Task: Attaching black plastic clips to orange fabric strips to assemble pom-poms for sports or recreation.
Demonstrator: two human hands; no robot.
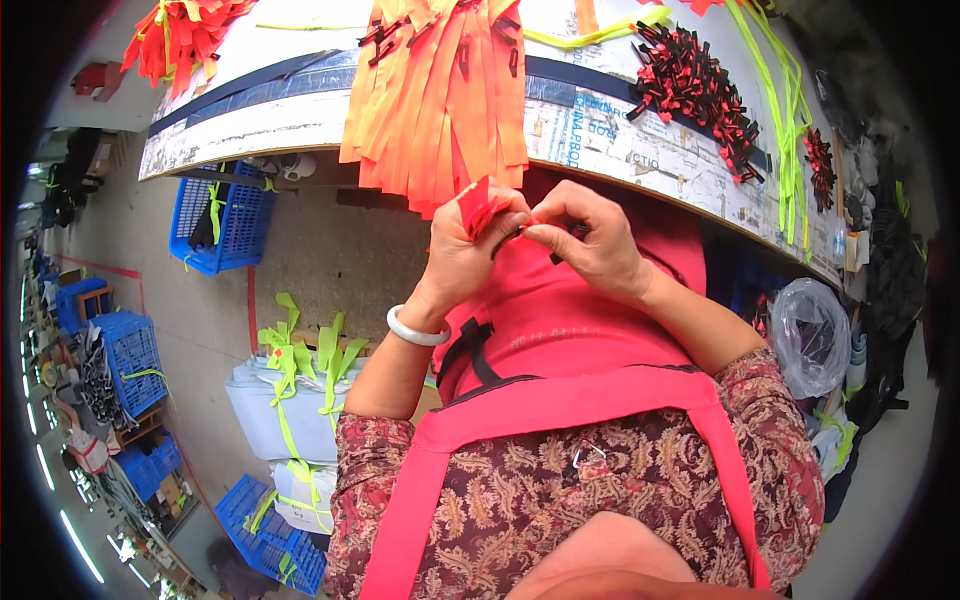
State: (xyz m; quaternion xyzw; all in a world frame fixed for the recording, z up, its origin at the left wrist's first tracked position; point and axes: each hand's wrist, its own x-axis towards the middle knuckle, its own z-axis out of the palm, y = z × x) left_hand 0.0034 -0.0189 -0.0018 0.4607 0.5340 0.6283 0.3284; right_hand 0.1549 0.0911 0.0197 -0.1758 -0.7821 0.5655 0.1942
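Observation:
Just below the table edge, in front of the pink apron, my two hands meet. My left hand is closed around red fabric strips, whose folded ends stick up past the fingers. A white bangle circles that wrist. My right hand pinches at the edge of these strips with thumb and forefinger, the fingertips of both hands almost touching. Small black bits show between the fingers, too hidden to name. Beyond the hands, a thick bunch of orange strips with black pieces hangs over the table edge.
The table carries a heap of small black-and-red pieces and yellow-green strips. Red-orange strips lie at the far left. Blue crates and tied light-blue bundles stand on the floor at left. A clear plastic bag hangs at right.

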